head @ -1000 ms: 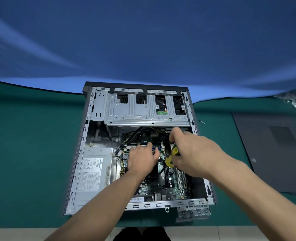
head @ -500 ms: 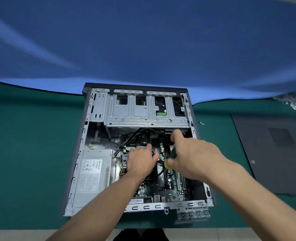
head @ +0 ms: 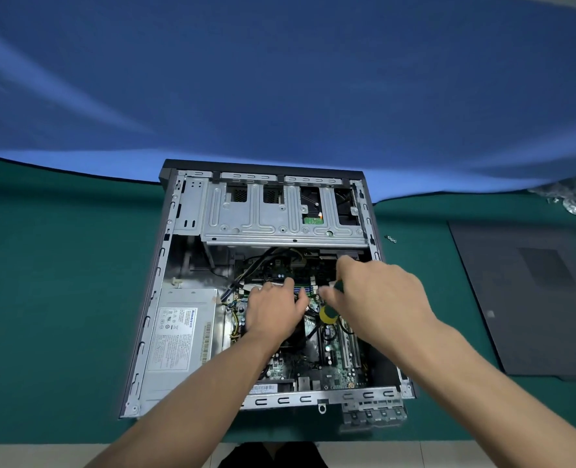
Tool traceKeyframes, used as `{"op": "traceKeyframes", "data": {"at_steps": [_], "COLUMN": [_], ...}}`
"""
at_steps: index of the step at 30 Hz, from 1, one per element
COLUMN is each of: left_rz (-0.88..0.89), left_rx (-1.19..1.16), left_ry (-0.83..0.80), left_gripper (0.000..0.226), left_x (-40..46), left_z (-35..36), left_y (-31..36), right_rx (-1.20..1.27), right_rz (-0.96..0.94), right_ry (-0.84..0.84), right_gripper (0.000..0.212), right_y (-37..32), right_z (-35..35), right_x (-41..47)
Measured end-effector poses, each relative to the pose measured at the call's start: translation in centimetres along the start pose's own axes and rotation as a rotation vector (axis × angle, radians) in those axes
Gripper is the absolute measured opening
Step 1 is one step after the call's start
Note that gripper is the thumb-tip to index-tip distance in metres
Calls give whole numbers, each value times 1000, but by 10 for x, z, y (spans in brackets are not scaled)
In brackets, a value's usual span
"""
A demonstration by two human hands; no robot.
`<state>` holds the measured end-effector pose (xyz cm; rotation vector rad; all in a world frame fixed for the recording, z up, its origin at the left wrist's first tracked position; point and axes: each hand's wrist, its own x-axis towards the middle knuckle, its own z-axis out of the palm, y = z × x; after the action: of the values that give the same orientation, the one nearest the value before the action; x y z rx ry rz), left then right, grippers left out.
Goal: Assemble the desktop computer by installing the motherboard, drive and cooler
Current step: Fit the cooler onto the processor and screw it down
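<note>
Right hand [head: 378, 295] grips the screwdriver [head: 329, 312]; left hand [head: 273, 309] lies flat, fingers relaxed, on the cooler [head: 295, 336]. Keep the driver square, press steadily.

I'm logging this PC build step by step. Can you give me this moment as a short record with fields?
case: open grey metal computer case lying flat on green mat
left hand: left hand rests on cooler area over green motherboard
right hand: right hand grips yellow-and-green-handled screwdriver
power supply: silver box, case's left side
side panel: dark grey panel on mat, right
loose screws: small screws beside case
</note>
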<state>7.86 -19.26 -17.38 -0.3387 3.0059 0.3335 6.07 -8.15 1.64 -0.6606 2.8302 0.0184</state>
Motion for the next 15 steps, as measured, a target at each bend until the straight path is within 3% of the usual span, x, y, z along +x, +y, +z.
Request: {"op": "traceKeyframes", "data": {"at_steps": [5,9,13,15], "left_rz": [-5,-2,-6,-6], "left_rx": [-9,16,8,13], "left_ry": [-5,-3,9,15], "left_gripper": [46,48,46,47], "left_x": [0,0,0,0], "left_z": [0,0,-2,-1], "left_y": [0,0,0,0], "right_rx": [66,-47,-17,-27], "right_rz": [-33,23,-25,-44], "right_ry": [-109,11,-91,-61], "right_gripper": [31,38,34,31], "right_y": [2,2,7,8], "right_z": [-1,-2,-4,-1], "right_x": [3,3,2,1]}}
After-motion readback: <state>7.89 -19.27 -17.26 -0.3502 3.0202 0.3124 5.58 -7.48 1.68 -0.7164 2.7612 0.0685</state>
